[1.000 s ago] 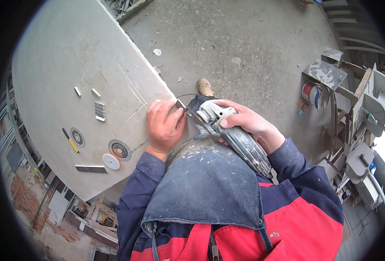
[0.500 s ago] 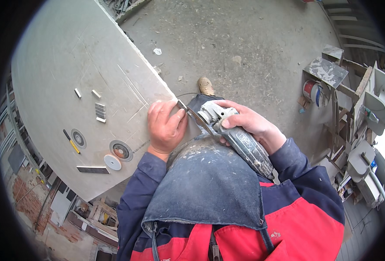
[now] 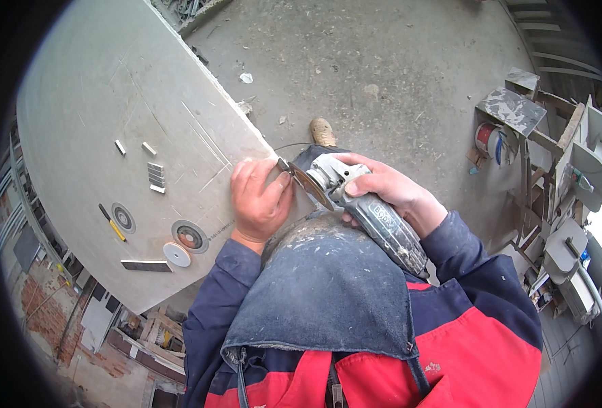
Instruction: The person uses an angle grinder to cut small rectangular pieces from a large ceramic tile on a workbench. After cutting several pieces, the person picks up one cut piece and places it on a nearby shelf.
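My right hand (image 3: 399, 190) is wrapped round the body of a dusty grey angle grinder (image 3: 386, 228). Its thin brown disc (image 3: 312, 188) points toward my left hand (image 3: 256, 200). At the edge of the large grey slab table (image 3: 178, 156), the left hand's fingers pinch a small dark tile piece (image 3: 284, 164). The disc's rim is at or very near that piece; whether they touch I cannot tell. Further left on the table lie several small cut tile pieces (image 3: 156, 175), a yellow and black utility knife (image 3: 114, 223) and a longer dark strip (image 3: 146, 266).
Two grey discs, one a round abrasive disc (image 3: 189, 236), and a white disc (image 3: 177, 254) lie on the table. On the right stand a white and red bucket (image 3: 488, 141) and a cluttered wooden rack (image 3: 552, 139). A thin cable (image 3: 293, 145) runs near my shoe (image 3: 323, 132).
The grinder has tilted slightly, so its disc shows more of its face beside the tile piece. My left hand has stayed nearly in place.
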### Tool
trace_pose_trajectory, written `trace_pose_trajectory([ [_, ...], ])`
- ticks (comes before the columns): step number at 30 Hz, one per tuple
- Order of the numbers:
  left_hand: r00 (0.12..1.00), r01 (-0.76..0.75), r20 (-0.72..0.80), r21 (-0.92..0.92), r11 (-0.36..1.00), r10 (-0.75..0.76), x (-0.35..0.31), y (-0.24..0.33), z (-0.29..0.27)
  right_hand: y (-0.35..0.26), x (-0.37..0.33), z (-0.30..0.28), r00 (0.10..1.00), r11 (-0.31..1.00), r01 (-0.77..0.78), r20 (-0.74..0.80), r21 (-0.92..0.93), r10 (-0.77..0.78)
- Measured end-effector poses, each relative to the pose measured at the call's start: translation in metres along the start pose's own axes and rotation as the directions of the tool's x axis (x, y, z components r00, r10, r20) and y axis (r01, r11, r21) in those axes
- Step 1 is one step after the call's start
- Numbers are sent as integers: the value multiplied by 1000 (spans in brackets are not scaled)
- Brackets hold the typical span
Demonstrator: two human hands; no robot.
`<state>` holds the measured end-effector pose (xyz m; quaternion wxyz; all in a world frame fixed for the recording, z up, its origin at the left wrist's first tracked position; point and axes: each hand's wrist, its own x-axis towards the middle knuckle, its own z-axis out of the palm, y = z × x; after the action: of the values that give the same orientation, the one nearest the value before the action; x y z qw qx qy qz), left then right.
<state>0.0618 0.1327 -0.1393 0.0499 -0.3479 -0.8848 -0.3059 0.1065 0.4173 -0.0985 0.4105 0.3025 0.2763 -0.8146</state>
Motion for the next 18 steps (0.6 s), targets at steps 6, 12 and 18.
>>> trace_pose_trajectory([
  [6, 1000, -7, -1, -5, 1000, 7, 1, 0, 0, -4, 1, 1, 1000, 1000, -14, 2, -13, 14],
  [12, 1000, -19, -7, -6, 1000, 19, 3, 1, -1, -8, 3, 2, 1000, 1000, -15, 18, -12, 15],
  [18, 1000, -18, -15, 7, 1000, 18, 3, 4, -1, -7, 7, 0, 1000, 1000, -1, 18, 17, 0],
])
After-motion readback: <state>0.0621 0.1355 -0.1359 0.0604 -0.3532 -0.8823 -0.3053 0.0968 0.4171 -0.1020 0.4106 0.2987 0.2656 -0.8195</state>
